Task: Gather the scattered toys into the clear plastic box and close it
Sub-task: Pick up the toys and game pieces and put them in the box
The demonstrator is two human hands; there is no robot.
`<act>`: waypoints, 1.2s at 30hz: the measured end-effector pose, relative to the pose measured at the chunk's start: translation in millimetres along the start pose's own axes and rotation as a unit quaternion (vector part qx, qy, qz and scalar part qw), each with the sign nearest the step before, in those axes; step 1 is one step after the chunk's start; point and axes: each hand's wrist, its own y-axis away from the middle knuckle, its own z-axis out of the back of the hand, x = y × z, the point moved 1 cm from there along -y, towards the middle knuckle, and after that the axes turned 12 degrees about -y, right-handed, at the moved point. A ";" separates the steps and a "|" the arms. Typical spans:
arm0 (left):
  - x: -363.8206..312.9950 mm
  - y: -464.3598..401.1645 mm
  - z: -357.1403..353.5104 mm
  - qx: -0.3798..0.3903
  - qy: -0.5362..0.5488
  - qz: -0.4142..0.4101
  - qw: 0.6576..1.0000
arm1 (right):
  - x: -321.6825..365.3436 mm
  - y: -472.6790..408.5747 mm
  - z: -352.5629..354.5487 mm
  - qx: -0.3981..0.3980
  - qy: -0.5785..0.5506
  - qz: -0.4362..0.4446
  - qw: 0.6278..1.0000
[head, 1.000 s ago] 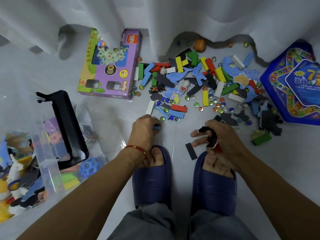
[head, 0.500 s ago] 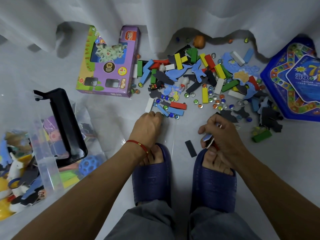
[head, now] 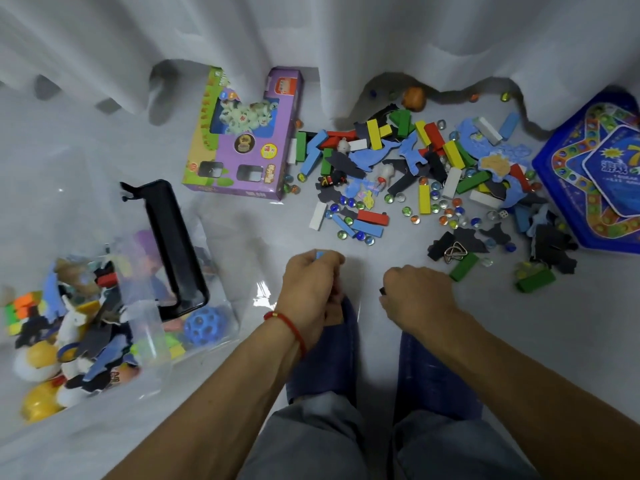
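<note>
Head view, looking straight down past grey trousers and blue slippers (head: 433, 368) to a pale floor. Left hand (head: 310, 289) curled round a small blue block (head: 319, 254), only a corner poking out above the knuckles, red cord (head: 287, 323) at the wrist. Right hand (head: 417, 296) fisted too, knuckles up, something dark at the finger edge (too hidden to name). Both low, just ahead of the toes. Scattered toys (head: 415, 174) spread beyond the hands up to the white curtain (head: 311, 46): coloured blocks, glass marbles, blue and black foam animal shapes, a white die, a metal wire puzzle (head: 453, 252) just past the right knuckles. Clear plastic box (head: 152, 327) off to the left, open, black handle (head: 166, 247) across the near end, already holding a blue dimpled ball (head: 204, 325), foam cut-outs, plush and yellow bits. Purple game carton (head: 242, 136) beside the pile, blue board-game box (head: 595, 174) at far right.
</note>
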 end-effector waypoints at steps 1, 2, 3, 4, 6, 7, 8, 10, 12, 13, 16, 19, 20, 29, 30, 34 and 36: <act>-1.3 14.6 5.8 0.022 0.032 0.003 0.999 | 1.9 -0.6 6.9 0.017 -0.050 -0.010 0.999; -3.8 30.0 13.7 0.048 0.066 -0.006 0.997 | 6.1 -0.4 18.4 0.040 -0.139 -0.030 0.989; -7.3 47.0 23.5 0.072 0.105 -0.016 0.992 | 11.6 1.8 32.8 0.069 -0.271 -0.063 0.958; -12.1 64.3 34.8 0.090 0.145 -0.024 0.985 | 19.7 6.0 50.0 0.105 -0.416 -0.093 0.898; -21.6 95.8 61.4 0.097 0.196 -0.050 0.975 | 41.9 19.4 89.4 0.181 -0.615 -0.092 0.762; -26.0 111.1 76.8 0.087 0.210 -0.069 0.971 | 56.4 27.3 109.1 0.209 -0.656 -0.064 0.722; -28.2 124.9 94.0 0.069 0.218 -0.092 0.969 | 73.9 35.3 127.5 0.233 -0.671 -0.038 0.703; -27.8 148.5 131.4 0.014 0.219 -0.136 0.966 | 118.3 53.4 159.2 0.261 -0.649 -0.003 0.715; -22.2 166.5 169.1 -0.056 0.218 -0.153 0.962 | 166.4 71.6 178.1 0.277 -0.613 0.009 0.740; -18.0 173.4 187.3 -0.087 0.228 -0.150 0.958 | 190.3 79.9 182.9 0.283 -0.601 0.013 0.748; -8.7 186.7 234.6 -0.130 0.261 -0.135 0.947 | 258.5 97.9 184.4 0.278 -0.610 0.014 0.742; -9.2 194.9 259.8 -0.122 0.286 -0.142 0.940 | 297.4 103.3 180.2 0.266 -0.700 0.000 0.663; -10.0 196.1 263.9 -0.126 0.286 -0.145 0.939 | 302.5 104.1 180.2 0.269 -0.710 0.004 0.650; -15.1 198.9 226.7 -0.196 0.187 -0.201 0.941 | 239.3 97.8 199.8 0.147 -0.610 0.042 0.778; -17.2 194.7 214.9 -0.183 0.170 -0.211 0.945 | 219.2 91.6 202.5 0.117 -0.593 0.036 0.796; -31.8 165.7 155.3 -0.128 0.087 -0.257 0.954 | 119.1 58.1 200.5 -0.010 -0.464 -0.021 0.885; -39.6 143.7 121.0 -0.095 0.042 -0.258 0.960 | 72.3 44.6 187.4 -0.040 -0.351 -0.036 0.935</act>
